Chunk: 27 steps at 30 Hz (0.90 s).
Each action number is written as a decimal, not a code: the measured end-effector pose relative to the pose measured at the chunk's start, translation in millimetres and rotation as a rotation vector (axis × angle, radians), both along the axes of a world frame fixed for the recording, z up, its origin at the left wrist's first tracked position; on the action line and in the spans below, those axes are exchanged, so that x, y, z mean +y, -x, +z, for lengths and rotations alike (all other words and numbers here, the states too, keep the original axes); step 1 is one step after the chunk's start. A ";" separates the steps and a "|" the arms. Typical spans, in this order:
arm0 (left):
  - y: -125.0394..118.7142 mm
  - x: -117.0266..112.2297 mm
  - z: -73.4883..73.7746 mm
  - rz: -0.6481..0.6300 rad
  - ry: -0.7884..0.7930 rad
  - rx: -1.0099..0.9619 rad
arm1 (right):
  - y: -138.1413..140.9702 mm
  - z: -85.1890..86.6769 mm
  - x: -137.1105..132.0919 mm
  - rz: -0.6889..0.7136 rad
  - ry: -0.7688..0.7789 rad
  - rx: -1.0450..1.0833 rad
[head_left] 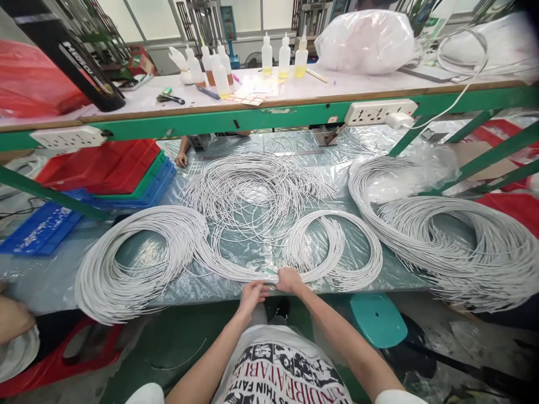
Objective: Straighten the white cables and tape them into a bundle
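Observation:
A bundle of thin white cables (236, 272) runs along the front edge of the table, linking the coil at left with the smaller looped coils (374, 252) right of centre. My right hand (289, 279) is closed round this bundle in a fist. Just to its left, my left hand (252, 294) lies against the bundle's near side, fingers stretched to the right; its fingertips are partly hard to make out. A thick coil of white cables (101, 275) rests at left. Behind the bundle spreads a loose, tangled heap of white cables (252, 185).
Another large cable coil (497, 241) lies at right. Stacked red, green and blue trays (126, 168) stand at left. A green-edged shelf (252, 120) crosses above, carrying squeeze bottles (266, 56) and a power strip (379, 111). Another person's hand (182, 159) shows behind; a teal stool (377, 320) stands below.

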<state>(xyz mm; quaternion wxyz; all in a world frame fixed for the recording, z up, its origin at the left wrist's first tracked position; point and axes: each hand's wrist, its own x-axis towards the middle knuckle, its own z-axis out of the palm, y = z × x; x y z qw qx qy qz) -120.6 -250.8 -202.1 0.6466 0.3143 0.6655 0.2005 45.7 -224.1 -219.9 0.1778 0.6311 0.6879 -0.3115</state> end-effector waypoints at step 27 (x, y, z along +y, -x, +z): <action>-32.1 106.1 -52.5 -0.555 -0.164 0.509 | 1.6 -7.6 -5.4 0.004 -0.002 0.016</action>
